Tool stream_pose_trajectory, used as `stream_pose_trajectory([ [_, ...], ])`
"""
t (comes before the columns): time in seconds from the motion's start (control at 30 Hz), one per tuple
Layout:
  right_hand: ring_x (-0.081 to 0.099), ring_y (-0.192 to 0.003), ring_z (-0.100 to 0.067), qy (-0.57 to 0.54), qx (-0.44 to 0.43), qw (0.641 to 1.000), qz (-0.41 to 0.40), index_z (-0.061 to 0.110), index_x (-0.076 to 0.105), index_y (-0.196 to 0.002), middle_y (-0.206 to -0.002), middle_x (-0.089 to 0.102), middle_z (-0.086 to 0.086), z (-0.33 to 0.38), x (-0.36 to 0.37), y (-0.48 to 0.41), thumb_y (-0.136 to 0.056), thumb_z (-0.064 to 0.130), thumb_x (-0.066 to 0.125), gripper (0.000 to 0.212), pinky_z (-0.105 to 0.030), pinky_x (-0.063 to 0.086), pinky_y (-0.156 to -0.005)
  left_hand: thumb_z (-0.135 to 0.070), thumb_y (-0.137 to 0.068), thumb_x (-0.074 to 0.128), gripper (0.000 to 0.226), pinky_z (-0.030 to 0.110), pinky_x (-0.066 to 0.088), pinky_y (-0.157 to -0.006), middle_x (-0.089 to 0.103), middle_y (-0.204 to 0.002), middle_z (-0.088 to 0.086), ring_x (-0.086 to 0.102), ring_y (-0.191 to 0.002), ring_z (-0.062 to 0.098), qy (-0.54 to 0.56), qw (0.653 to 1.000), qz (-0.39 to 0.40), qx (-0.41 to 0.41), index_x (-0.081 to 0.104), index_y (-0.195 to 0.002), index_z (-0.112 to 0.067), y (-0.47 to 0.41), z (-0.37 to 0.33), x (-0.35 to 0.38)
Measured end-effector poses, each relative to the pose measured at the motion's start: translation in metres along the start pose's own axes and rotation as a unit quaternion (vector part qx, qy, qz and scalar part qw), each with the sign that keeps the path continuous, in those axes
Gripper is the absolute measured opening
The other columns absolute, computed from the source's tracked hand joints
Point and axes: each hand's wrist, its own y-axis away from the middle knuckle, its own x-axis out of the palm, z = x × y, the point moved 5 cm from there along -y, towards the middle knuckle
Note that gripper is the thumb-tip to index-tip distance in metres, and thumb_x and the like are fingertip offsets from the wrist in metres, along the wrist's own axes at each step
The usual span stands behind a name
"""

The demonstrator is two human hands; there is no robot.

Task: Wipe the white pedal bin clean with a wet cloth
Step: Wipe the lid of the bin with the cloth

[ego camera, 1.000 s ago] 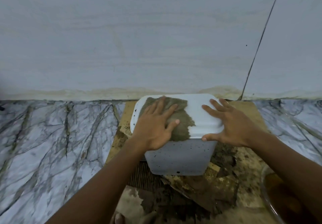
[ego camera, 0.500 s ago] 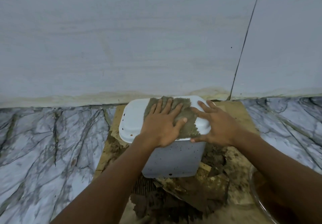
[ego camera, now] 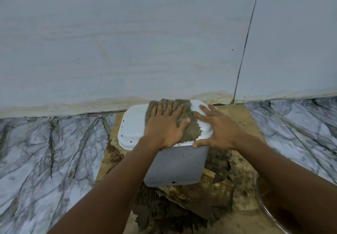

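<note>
The white pedal bin [ego camera: 176, 168] stands on soggy cardboard against the wall, its lid [ego camera: 132, 124] closed and speckled with dark spots. A grey-brown wet cloth [ego camera: 191, 126] lies spread over the middle and back of the lid. My left hand [ego camera: 164, 126] presses flat on the cloth with its fingers spread. My right hand [ego camera: 219, 130] grips the lid's right end, fingers on top and thumb at the front rim, index fingertip touching the cloth's edge.
Torn, dirty cardboard [ego camera: 243, 122] lies under and in front of the bin. A clear glass bowl's rim [ego camera: 258, 196] shows at the lower right, behind my right forearm. Veined marble floor [ego camera: 45, 151] spreads on both sides. A pale wall [ego camera: 127, 42] rises right behind the bin.
My left hand has slid the cloth from the lid's left part toward its middle and back edge. My right hand has stayed on the right end, now touching the cloth.
</note>
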Motion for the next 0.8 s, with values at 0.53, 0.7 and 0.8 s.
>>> stream_pose_trajectory([
  [0.53, -0.007, -0.154, -0.021, 0.031, -0.005, 0.999, 0.012, 0.041, 0.004, -0.157, -0.167, -0.005, 0.006, -0.001, -0.002, -0.006, -0.067, 0.081, 0.062, 0.114, -0.046, 0.012, -0.122, -0.078, -0.096, 0.016, 0.080, 0.049, 0.013, -0.127, 0.022, -0.168, 0.008, 0.016, -0.156, 0.031, -0.103, 0.982, -0.128, 0.089, 0.015, -0.162, -0.032, 0.039, 0.018, 0.012],
  [0.7, -0.005, -0.154, -0.019, 0.013, -0.011, 1.000, 0.003, 0.042, 0.007, -0.157, -0.168, -0.003, 0.007, -0.004, -0.001, -0.011, -0.066, 0.082, 0.061, 0.113, -0.045, 0.012, -0.122, -0.075, -0.098, 0.026, 0.077, 0.048, 0.020, -0.125, 0.028, -0.166, 0.005, 0.024, -0.154, 0.030, -0.109, 0.978, -0.131, 0.120, 0.020, -0.161, -0.032, 0.038, 0.037, 0.014],
  [0.8, -0.005, -0.154, -0.018, 0.009, -0.010, 1.000, 0.000, 0.042, 0.007, -0.157, -0.167, -0.003, 0.008, -0.004, -0.001, -0.011, -0.066, 0.083, 0.060, 0.113, -0.044, 0.010, -0.123, -0.076, -0.097, 0.030, 0.078, 0.052, 0.025, -0.123, 0.033, -0.164, 0.006, 0.028, -0.153, 0.029, -0.105, 0.978, -0.147, 0.101, 0.025, -0.160, -0.032, 0.052, 0.078, 0.011],
])
